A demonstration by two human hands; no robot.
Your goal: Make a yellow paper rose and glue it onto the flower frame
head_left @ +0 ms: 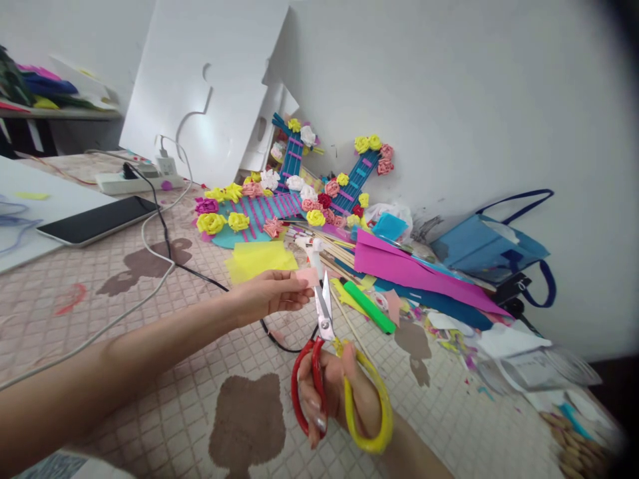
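Observation:
My left hand (272, 293) reaches in from the left and pinches a small pink paper piece (307, 275) between thumb and fingers. My right hand (339, 396) comes up from the bottom, its fingers through the red and yellow handles of a pair of scissors (324, 319). The blades point up and sit slightly apart, right beside the pink piece's right edge. A yellow paper sheet (259, 258) lies on the table just behind my left hand.
A craft piece with paper roses (279, 203) stands at the back. Magenta paper (404, 266), a green strip (370, 307), wooden sticks (334, 249) and scraps pile up right. A blue bag (486, 249), phone (97, 219), power strip (137, 179) and cables (160, 239) surround them.

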